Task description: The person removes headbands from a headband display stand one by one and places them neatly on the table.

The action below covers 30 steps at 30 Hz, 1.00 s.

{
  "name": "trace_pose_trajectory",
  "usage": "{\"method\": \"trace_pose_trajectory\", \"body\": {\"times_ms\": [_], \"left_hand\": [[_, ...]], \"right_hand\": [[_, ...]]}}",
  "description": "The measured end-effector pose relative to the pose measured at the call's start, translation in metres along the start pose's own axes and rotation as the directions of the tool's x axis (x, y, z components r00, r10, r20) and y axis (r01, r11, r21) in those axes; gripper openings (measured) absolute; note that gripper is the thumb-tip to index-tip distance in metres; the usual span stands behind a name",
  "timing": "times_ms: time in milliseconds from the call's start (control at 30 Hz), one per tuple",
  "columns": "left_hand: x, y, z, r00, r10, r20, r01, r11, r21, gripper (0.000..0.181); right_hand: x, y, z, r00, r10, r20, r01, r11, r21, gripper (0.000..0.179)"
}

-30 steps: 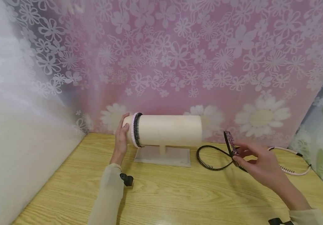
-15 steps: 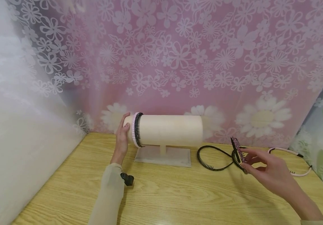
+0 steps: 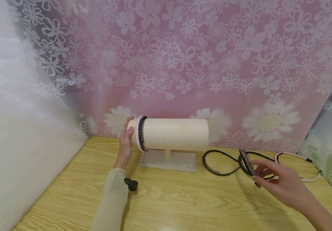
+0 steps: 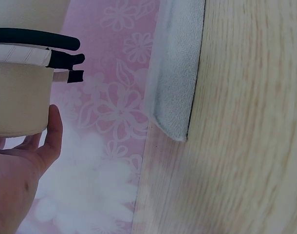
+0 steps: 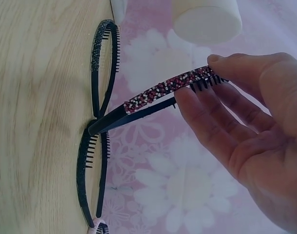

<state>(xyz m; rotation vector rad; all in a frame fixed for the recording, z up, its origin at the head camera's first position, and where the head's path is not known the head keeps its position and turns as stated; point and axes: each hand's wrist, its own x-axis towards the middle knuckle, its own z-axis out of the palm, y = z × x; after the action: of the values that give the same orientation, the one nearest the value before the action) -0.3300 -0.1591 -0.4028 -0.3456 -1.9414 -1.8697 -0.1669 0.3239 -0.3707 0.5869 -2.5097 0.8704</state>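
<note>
- Pinching the pink-glittered headband between thumb and fingers of the right hand, along the glittered strip.
- Holding it raised above the wooden table, in front of the black headbands; not showing clearly whether touching them.
- Probably dealing with something light, thin and springy: likely giving at the arms, resisting along the strip, hardly slipping thanks to the rough glitter, perhaps catching by its teeth.
- Best pinching mid-strip for carrying, and near both ends for any spreading, without forcing the arms wide and risking a snap.
- Seeing a pale pink headband lying at far right on the table.
- Gripping the left end of the cream cylinder with the left hand, curling thumb and fingers around it.
- Finding a white headband and a black toothed headband around the cylinder, just beside that hand.
- Noticing a flowered pink curtain hanging beyond.
</note>
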Motion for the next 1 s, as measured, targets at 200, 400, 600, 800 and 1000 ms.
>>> {"method": "trace_pose_trajectory", "body": {"times_ms": [200,400,600,800,1000], "left_hand": [[0.0,-0.001,0.0,1.0,-0.002,-0.001,0.002,1.0,-0.005,0.049],[-0.001,0.0,0.0,1.0,0.009,0.006,-0.009,1.0,-0.021,0.051],[-0.001,0.0,0.0,1.0,0.013,0.01,-0.012,1.0,-0.025,0.05],[0.0,-0.001,0.0,1.0,0.022,0.014,-0.021,0.999,-0.031,0.048],[0.0,-0.001,0.0,1.0,0.026,0.009,-0.025,0.999,-0.033,0.047]], "right_hand": [[-0.008,0.004,-0.003,0.999,0.017,0.05,-0.017,1.0,-0.017,0.049],[-0.015,0.007,-0.006,0.991,0.07,0.112,-0.067,0.997,-0.029,0.046],[-0.019,0.011,-0.007,0.986,0.087,0.146,-0.083,0.996,-0.035,0.049],[-0.026,0.016,-0.009,0.983,0.1,0.155,-0.09,0.994,-0.069,0.056],[-0.033,0.021,-0.014,0.965,0.154,0.212,-0.129,0.984,-0.126,0.055]]}}
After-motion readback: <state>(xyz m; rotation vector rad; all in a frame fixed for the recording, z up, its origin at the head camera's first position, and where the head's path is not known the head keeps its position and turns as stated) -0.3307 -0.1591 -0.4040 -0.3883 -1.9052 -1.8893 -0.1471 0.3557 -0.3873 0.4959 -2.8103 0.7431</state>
